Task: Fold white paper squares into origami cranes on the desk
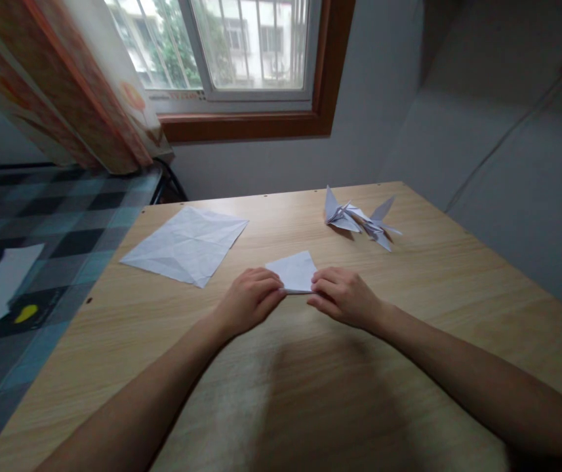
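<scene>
A small folded sheet of white paper (294,270) lies near the middle of the wooden table, its near edge folded over. My left hand (255,296) grips the left end of that edge, fingers on top and thumb at the front. At the right end, my right hand (342,294) is closed on the same paper in a similar pinch. Both hands rest low at the table surface, and the paper's near corners are hidden under the fingers.
On the wooden table (438,275), a creased white sheet (187,242) lies flat to the left. Folded paper cranes (359,219) stand at the back right. A checked bed cover (79,236) with torn white paper (2,282) is beyond the left edge. Behind are a window (256,46) and curtain (79,78).
</scene>
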Tool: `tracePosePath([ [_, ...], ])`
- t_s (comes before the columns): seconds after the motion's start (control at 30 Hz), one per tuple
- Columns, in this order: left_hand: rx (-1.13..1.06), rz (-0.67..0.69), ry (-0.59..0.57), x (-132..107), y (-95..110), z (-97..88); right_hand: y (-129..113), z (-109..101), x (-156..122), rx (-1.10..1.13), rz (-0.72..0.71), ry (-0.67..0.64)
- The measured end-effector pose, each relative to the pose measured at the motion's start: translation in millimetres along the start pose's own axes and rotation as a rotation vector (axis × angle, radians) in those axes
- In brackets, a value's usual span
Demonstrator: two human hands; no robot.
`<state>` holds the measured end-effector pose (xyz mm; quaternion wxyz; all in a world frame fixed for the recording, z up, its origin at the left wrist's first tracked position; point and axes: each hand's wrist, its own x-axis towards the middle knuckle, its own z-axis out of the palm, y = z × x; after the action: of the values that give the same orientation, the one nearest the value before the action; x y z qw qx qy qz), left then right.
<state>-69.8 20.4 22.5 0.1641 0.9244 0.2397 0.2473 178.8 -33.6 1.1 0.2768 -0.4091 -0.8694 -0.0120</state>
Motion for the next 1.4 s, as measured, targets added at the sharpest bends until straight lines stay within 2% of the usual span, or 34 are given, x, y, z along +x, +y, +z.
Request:
tracePosePath([
  [0.13, -0.078, -0.095, 0.005, 1, -1, -0.5, -3, 2, 1, 0.02, 0.031, 0.007],
  [0.4, -0.226, -0.105, -0.058, 3, -2, -9.1, 0, 2, 2, 0.032, 0.031, -0.013],
  [0.57, -0.221, -0.162, -0.023, 4, 0, -8.7, -2, 1, 3, 0.049, 0.072, -0.005],
  [0.7, -0.275, -0.145, -0.028, 5, -1, -9.6, -3, 1, 2, 0.096, 0.095, -0.001],
  [1.1, -0.169, -0.105, -0.013, 4, -2, -3.5, -5, 1, 5, 0.035, 0.076, -0.008],
  [1.3, -0.116, -0.166, -0.023, 3, 0, -5.2, -8, 2, 7, 0.003, 0.125, -0.02],
  [1.4, -0.089, -0.24, 0.032, 1, -2, 0.3, -8, 3, 6, 0.039, 0.16, -0.003],
])
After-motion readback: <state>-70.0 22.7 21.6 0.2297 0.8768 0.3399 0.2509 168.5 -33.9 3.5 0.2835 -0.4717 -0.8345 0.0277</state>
